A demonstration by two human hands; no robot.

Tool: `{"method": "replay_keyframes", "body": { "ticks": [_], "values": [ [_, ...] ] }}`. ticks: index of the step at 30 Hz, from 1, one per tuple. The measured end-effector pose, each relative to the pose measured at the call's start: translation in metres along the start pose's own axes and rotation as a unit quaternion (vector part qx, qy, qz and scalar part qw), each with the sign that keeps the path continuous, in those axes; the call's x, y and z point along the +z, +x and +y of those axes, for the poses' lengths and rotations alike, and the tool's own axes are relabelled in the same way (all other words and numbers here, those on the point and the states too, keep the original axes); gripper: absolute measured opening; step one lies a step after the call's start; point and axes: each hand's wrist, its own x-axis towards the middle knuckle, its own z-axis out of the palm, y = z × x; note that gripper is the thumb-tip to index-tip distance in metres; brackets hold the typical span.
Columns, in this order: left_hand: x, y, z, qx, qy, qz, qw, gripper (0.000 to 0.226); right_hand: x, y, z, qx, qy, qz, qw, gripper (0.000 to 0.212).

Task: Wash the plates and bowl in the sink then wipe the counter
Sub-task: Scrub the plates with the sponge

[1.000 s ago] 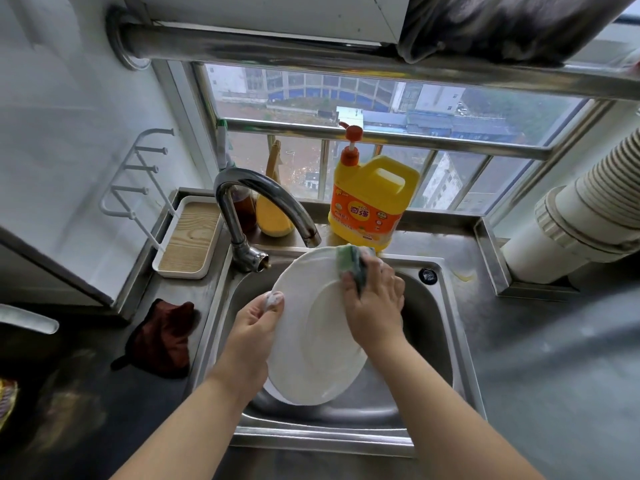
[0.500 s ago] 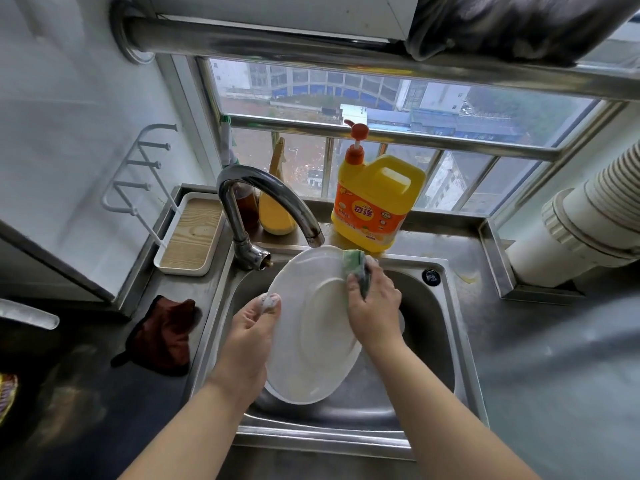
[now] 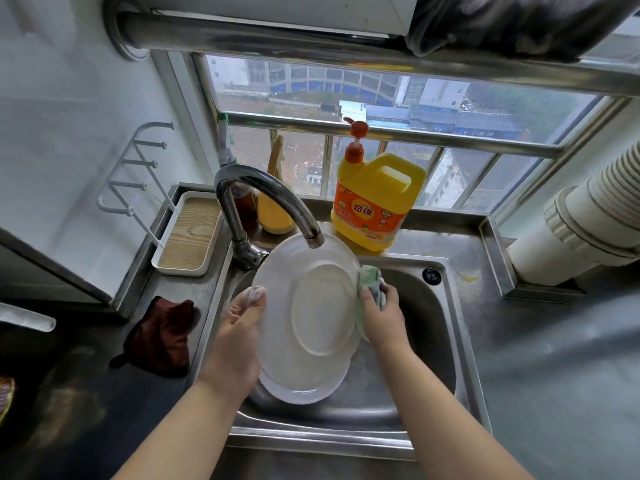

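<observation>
Left hand (image 3: pixel 239 327) grips plate (image 3: pixel 308 306); right hand (image 3: pixel 381 315) seemingly sponges (image 3: pixel 369 282) rim.

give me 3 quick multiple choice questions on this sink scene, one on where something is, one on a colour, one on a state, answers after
1. Where is the dark red cloth?
A. on the counter left of the sink
B. inside the sink
C. hanging on the window bar

2. What colour is the detergent jug's body?
A. blue
B. yellow
C. white

3. What is the right hand doing?
A. resting flat on the counter
B. turning the tap
C. gripping a sponge at the plate's rim

Answers:
1 A, the dark red cloth lies on the counter left of the sink.
2 B, the detergent jug is yellow with an orange pump.
3 C, the right hand holds the sponge against the plate, which the left hand steadies.
</observation>
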Motion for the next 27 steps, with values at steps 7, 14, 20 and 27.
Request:
{"method": "replay_keyframes", "body": {
  "ticks": [7,14,20,27],
  "values": [
    [-0.008,0.005,-0.014,-0.08,-0.091,-0.012,0.993,0.02,0.003,-0.017,0.023,0.062,0.285,-0.012,0.956,0.041],
    [-0.021,0.016,-0.003,-0.138,-0.043,-0.067,0.987,0.028,-0.028,0.003,0.012,-0.091,0.173,-0.071,0.978,0.055],
    [-0.003,0.016,-0.011,-0.092,-0.023,-0.032,0.995,0.028,-0.017,-0.008,-0.011,-0.193,-0.134,0.006,0.972,0.054],
    [0.01,0.017,-0.016,-0.061,0.021,-0.014,0.998,0.027,0.017,-0.047,-0.022,-0.274,-0.171,-0.048,0.945,0.058]
  ]
}}
